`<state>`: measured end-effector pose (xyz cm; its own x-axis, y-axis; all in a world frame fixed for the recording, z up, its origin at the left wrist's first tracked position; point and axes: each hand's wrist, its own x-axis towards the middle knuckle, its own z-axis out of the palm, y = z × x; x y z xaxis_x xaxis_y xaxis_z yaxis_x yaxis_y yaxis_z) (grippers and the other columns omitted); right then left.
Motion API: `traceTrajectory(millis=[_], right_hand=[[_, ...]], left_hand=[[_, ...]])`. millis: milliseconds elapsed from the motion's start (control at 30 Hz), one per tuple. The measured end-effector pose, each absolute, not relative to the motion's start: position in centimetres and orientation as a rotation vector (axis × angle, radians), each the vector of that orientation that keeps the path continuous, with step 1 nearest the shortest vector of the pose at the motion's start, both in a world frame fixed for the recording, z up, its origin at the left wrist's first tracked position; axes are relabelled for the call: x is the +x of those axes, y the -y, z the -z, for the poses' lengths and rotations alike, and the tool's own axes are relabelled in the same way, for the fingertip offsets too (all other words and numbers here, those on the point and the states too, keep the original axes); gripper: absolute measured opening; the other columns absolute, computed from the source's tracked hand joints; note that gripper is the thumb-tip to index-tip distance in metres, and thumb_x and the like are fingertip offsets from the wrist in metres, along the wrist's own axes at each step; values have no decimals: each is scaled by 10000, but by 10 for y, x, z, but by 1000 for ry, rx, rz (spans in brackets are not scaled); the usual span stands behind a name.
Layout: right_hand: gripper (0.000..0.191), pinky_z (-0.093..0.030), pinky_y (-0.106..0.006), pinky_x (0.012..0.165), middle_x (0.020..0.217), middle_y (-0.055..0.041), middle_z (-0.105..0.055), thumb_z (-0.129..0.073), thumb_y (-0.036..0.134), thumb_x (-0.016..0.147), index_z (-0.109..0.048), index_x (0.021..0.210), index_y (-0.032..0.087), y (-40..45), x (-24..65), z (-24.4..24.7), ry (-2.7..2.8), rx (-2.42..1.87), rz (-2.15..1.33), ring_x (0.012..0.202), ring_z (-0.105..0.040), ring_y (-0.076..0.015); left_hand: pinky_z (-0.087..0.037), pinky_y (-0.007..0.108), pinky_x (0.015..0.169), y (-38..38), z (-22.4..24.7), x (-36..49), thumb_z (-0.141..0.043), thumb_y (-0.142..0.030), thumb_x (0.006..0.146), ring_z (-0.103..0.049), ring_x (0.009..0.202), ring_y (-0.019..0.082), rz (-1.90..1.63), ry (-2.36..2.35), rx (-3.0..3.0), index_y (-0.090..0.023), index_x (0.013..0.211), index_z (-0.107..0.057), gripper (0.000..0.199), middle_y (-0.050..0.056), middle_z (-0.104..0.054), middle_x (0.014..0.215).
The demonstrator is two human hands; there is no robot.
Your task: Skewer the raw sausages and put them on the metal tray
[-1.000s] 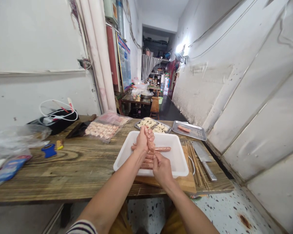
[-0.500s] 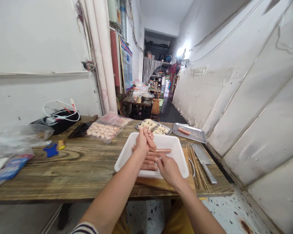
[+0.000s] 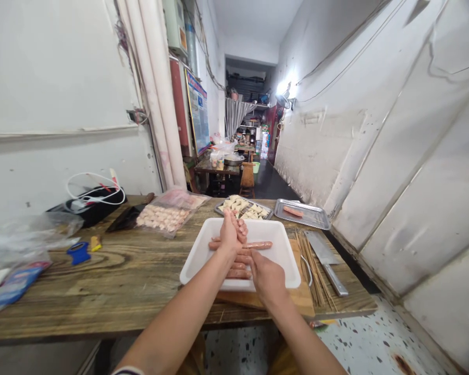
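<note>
Wrapped around a sausage, my left hand [image 3: 230, 233] is closed above the white plastic tub [image 3: 195, 263]; its fingers hide most of the sausage. My right hand [image 3: 269, 272] is closed in a pinch just below and to the right, holding what looks like a thin bamboo skewer, mostly covered by the fingers, pointed at the lower end of that sausage. Several reddish sausages [image 3: 239, 273] lie in a row in the tub under my hands. One more sausage [image 3: 260, 245] lies crosswise behind them.
Right of the tub are loose bamboo skewers [image 3: 315, 271] and a cleaver [image 3: 321, 249]. Under the tub sits a wooden board [image 3: 300, 302]. Behind stand a metal tray with one sausage [image 3: 293, 211] and a tray of folded pale pieces [image 3: 254, 212]. Bagged meat pieces [image 3: 162, 217] lie left.
My left hand has turned and lowered slightly, so the sausage it holds is now mostly hidden. My right hand has moved a little down and right. The view has shifted slightly.
</note>
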<state>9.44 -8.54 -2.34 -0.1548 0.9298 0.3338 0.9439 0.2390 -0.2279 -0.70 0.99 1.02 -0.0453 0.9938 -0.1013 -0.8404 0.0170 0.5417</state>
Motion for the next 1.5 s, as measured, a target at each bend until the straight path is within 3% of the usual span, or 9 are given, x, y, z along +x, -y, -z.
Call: traceTrajectory(millis=[267,533,933,1033,1133,1267,1367,1500], right_hand=[[359,-308,-255,476,725,-77,-735,-458,117,852,-556,1198,117,85,93,31,2275,-1668,92,615,-680,-222],[227,-295,-245,493,673,-74,-707,-366,102,869,-590,895,123,79,95,33,2168,-1557,4,595,-654,-190],[239,-304,-238,503,691,-82,-709,-351,125,896,-589,916,130,75,95,26,2169,-1550,-31,607,-646,-185],[233,-303,-238,503,735,-87,-721,-380,155,909,-592,1005,136,74,107,14,2242,-1613,-28,627,-653,-195],[250,-346,-238,541,811,-99,-722,-382,173,920,-606,1029,153,73,125,-1,2167,-1657,19,690,-662,-206],[250,-435,-234,659,862,-66,-717,-394,202,923,-624,1015,176,63,156,-14,1871,-1447,-78,748,-656,-179],[262,-477,-243,715,911,-52,-717,-400,247,923,-644,985,177,42,196,-17,1751,-1289,-127,797,-656,-172],[273,-488,-287,790,969,-58,-727,-434,236,901,-682,1001,182,-7,270,-10,1677,-1570,3,874,-663,-200]], left_hand=[[-229,153,284,-6,-15,-4,-522,-579,802,-301,288,51,-1573,-529,388,-201,734,-421,397,-84,-339,449],[-215,149,275,-8,-18,-2,-516,-622,780,-280,293,45,-1513,-517,394,-196,678,-391,456,-85,-310,433],[-226,167,307,-7,-21,-1,-502,-675,747,-289,307,50,-1489,-585,453,-201,597,-334,524,-76,-299,421],[-369,192,414,-3,-24,-3,-553,-627,748,-431,408,75,-1449,-615,573,-191,658,-425,463,-43,-428,494],[-474,256,639,6,-33,-6,-615,-542,751,-596,670,138,-1385,-758,846,-172,873,-546,395,21,-600,710],[-467,342,814,18,-51,-13,-565,-507,793,-592,985,216,-1258,-845,1336,-187,1083,-560,432,84,-627,1076],[-450,373,861,23,-57,-23,-531,-473,806,-584,1007,242,-1039,-1040,1776,-188,1102,-607,418,90,-640,1106],[-434,392,900,25,-39,-45,-476,-432,823,-592,1001,265,-738,-1315,2266,-200,1040,-672,374,90,-672,1066]])
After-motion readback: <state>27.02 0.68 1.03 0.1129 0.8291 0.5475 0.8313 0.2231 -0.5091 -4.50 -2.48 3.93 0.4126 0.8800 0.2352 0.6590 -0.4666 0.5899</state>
